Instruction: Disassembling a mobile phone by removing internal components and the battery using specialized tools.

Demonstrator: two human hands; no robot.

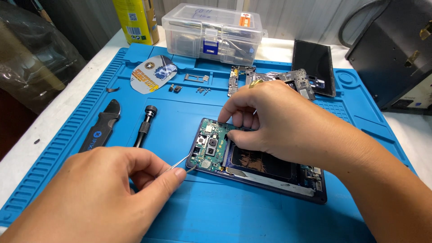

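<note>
Blue mat (252, 220): left hand (96, 193) pinches tweezers (182, 162), right hand (279, 119) presses opened phone (256, 162).

Blue ridged mat (270, 220) on a white tabletop (27, 153); green board (211, 146) in a dark-blue phone (270, 182); yellow can (135, 18) at eleven o'clock; black screwdriver (145, 126).

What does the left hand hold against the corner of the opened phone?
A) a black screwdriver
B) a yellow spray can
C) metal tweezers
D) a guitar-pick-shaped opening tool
C: the left hand pinches thin metal tweezers, whose tips touch the circuit board at the corner of the opened phone.
</note>
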